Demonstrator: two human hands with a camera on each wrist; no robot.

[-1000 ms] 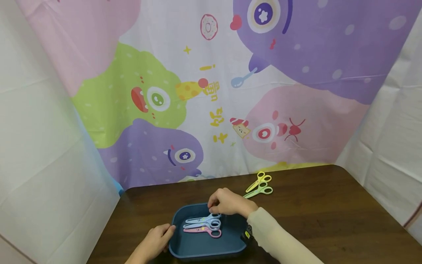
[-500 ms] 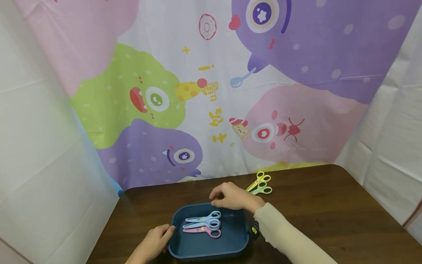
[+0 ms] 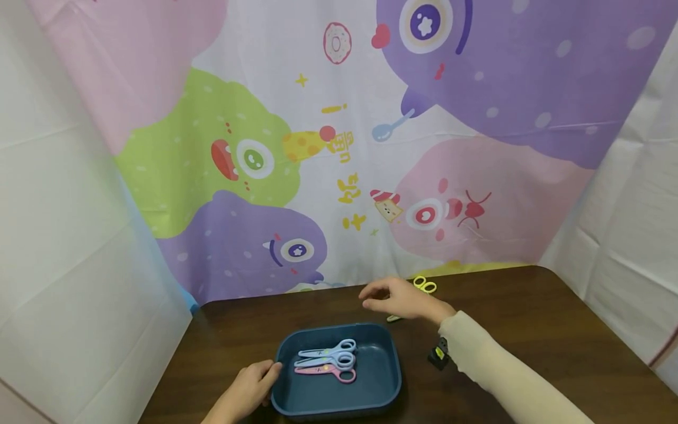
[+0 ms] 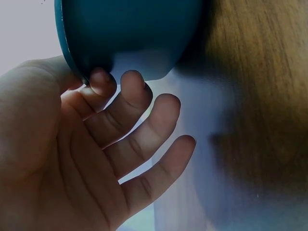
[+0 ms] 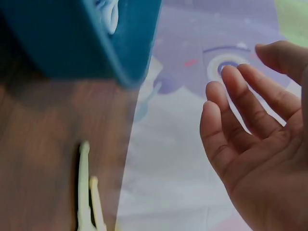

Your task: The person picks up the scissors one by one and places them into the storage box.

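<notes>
Head view, lower left of the frame: the left hand (image 3: 249,387) rests against the left rim of a dark blue tray (image 3: 384,377) on the brown table (image 3: 529,330), fingers loosely spread; in the left wrist view the thumb (image 4: 57,72) and a fingertip touch the rim. Inside the tray, at lower centre, lie three scissors side by side: two pale blue scissors (image 3: 328,355) and, nearest the camera, pink scissors (image 3: 325,371). Right of centre, the right hand (image 3: 405,300) hovers above the table beyond the tray, its grip relaxed and holding nothing. Just under and behind it lie yellow scissors (image 3: 424,285) and green scissors (image 3: 393,318), mostly hidden by the hand.
</notes>
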